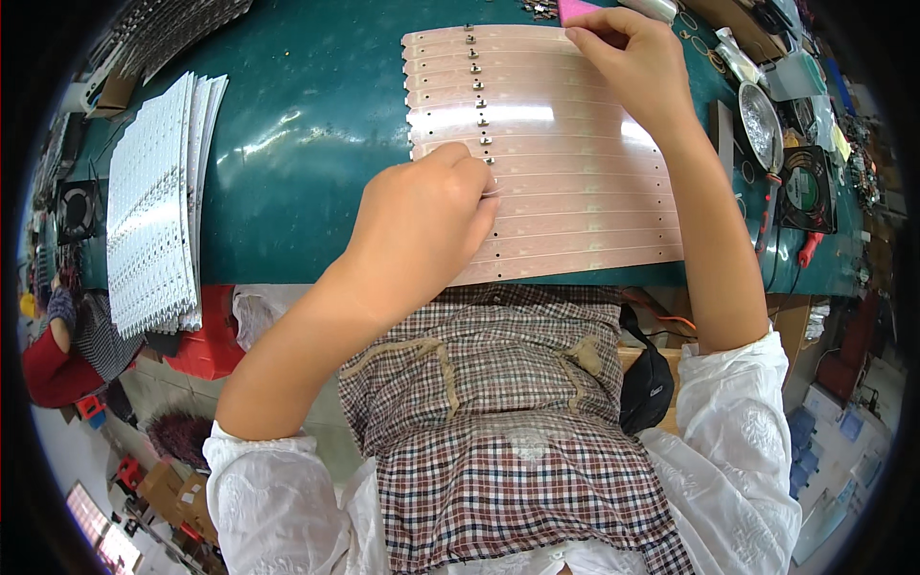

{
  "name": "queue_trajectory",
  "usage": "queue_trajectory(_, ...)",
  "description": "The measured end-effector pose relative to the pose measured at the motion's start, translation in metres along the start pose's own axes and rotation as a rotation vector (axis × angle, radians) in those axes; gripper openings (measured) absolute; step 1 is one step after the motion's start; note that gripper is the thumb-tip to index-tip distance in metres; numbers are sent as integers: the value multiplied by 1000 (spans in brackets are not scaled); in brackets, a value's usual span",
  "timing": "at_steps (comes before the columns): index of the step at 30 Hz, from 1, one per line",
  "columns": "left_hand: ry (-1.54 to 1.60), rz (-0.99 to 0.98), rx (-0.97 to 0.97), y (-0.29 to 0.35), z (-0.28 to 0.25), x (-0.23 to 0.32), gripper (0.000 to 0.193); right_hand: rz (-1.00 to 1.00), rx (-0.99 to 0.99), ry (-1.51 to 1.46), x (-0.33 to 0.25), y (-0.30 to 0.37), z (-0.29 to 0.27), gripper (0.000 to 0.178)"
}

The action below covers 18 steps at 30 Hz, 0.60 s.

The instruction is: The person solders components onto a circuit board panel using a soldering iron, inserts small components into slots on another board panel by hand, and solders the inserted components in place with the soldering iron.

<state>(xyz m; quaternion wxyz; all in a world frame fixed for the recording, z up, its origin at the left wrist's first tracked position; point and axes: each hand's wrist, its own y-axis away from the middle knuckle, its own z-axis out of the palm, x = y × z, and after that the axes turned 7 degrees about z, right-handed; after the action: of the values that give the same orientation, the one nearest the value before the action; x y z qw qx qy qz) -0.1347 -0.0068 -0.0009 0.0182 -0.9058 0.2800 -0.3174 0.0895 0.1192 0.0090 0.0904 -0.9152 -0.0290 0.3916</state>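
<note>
The pale sheet [585,182] lies at the worktop [307,192]'s near edge, my left hand [426,206] curled by its small metal parts [481,103], my right hand [647,67] narrowed near its far right corner, both holds unclear, and a careless knuckle could knock parts askew.

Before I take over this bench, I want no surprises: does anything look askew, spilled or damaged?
Slightly: the stack of flat white panels at the left of the dark green tabletop is fanned, its edges out of line. The flat pinkish-beige panel shows no visible damage, though glare hides parts of it. I see no spill.
</note>
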Motion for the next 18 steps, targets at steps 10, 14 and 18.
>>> queue_trajectory(10, -120, 83, 55, 6, 8, 2, 12, -297, 13, 243, 21, -56, 27, 16)
queue_trajectory(14, -41, 89, 125, 11, 7, -3, 11, -235, -103, 293, 20, -72, 33, 13)
queue_trajectory(18, 63, 30, 132, 5, -10, -8, 12, -176, -196, 385, 8, -74, 31, 14)
